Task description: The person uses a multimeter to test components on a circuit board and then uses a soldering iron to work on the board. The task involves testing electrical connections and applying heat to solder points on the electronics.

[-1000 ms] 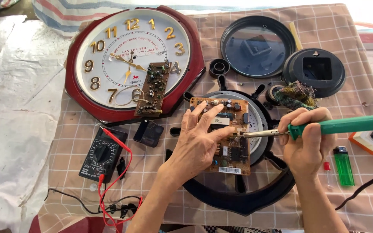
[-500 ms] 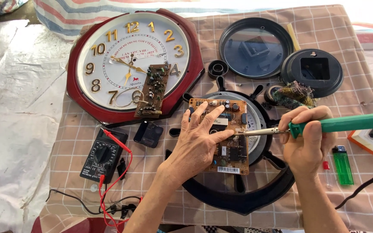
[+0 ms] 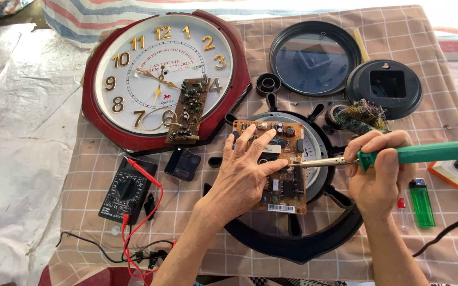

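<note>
Green-handled soldering iron point(image 3: 398, 155) gripped in my right hand point(image 3: 378, 177); left hand point(image 3: 245, 177) spread flat, pinning the circuit board point(image 3: 279, 167) on the black wheel-shaped frame point(image 3: 297, 233) mid-table. Keep board pressed, tip steady on one joint.

The left hand point(image 3: 245, 177) lies palm down with its fingers spread and stretched forward, the fingertips pressed flat and the thumb angled out to the right. Its forearm rises from the bottom edge, slanting up to the right. The right hand point(image 3: 378, 175) is curled into a closed fist, knuckles up, thumb wrapped over, wrist bent from a forearm that enters at the lower right.
</note>
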